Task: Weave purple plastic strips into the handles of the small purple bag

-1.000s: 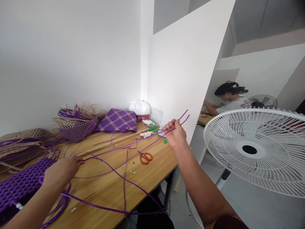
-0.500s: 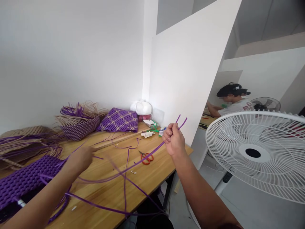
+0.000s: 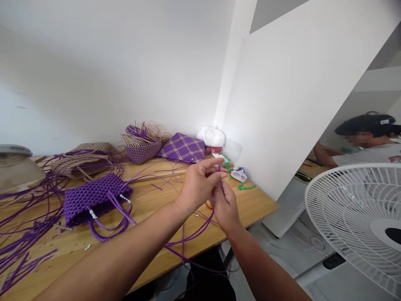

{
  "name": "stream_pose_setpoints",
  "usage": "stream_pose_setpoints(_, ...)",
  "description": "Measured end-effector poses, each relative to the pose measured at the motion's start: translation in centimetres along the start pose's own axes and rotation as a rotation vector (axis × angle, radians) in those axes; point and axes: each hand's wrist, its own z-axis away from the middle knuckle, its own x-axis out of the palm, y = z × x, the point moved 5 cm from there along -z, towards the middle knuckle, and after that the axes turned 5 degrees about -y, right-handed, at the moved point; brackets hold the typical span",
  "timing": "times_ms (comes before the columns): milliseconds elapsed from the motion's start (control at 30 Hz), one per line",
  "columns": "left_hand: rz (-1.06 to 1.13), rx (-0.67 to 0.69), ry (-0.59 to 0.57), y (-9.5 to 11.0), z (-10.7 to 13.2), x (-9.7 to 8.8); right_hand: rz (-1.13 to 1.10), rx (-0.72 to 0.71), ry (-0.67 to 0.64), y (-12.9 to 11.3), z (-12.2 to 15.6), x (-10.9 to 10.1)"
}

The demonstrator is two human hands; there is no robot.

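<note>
My left hand [image 3: 199,184] and my right hand [image 3: 226,209] are close together above the front of the table. Long, thin purple strips [image 3: 200,230] hang from my right hand, which is closed around them. At the upper end of the strips, the fingers of my left hand pinch them. The lower lengths loop down over the table edge. To the left lies a purple woven bag [image 3: 94,196] with a braided handle [image 3: 106,236] and white wrapping at the handle's ends. An orange scissors handle [image 3: 209,205] shows partly behind my hands.
Along the wall sit a half-woven basket [image 3: 142,150], a purple patterned woven piece [image 3: 183,148] and a white bundle [image 3: 211,137]. Loose purple strips [image 3: 28,238] spread on the left of the wooden table [image 3: 72,255]. A fan [image 3: 354,217] stands at right; beyond it is another person [image 3: 369,154].
My left hand has come from the woven bag side over to my right hand and now pinches the strips' upper end. The view has turned left.
</note>
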Motion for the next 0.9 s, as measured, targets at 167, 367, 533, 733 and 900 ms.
stream_pose_setpoints(167, 0.07, -0.019, 0.004, -0.7, 0.1, -0.7, -0.02, -0.046, -0.055, 0.0, 0.8, -0.1)
stream_pose_setpoints(367, -0.043, -0.033, -0.044, -0.9, 0.6, -0.6, 0.016, -0.012, -0.001, 0.5, 1.5, -0.2)
stream_pose_setpoints(533, -0.125, -0.049, -0.066, -0.9, 1.2, -1.2, -0.011, 0.028, -0.07, 0.1, 2.0, 0.3)
stream_pose_setpoints(733, -0.136, -0.061, -0.118, -2.1, 1.8, -1.3, -0.044, 0.108, -0.104, 0.7, 2.1, 0.6)
stream_pose_setpoints(900, -0.19, 0.036, -0.022, -1.2, 4.9, -3.8, -0.076, 0.307, -0.121, 0.6, 3.0, 0.0)
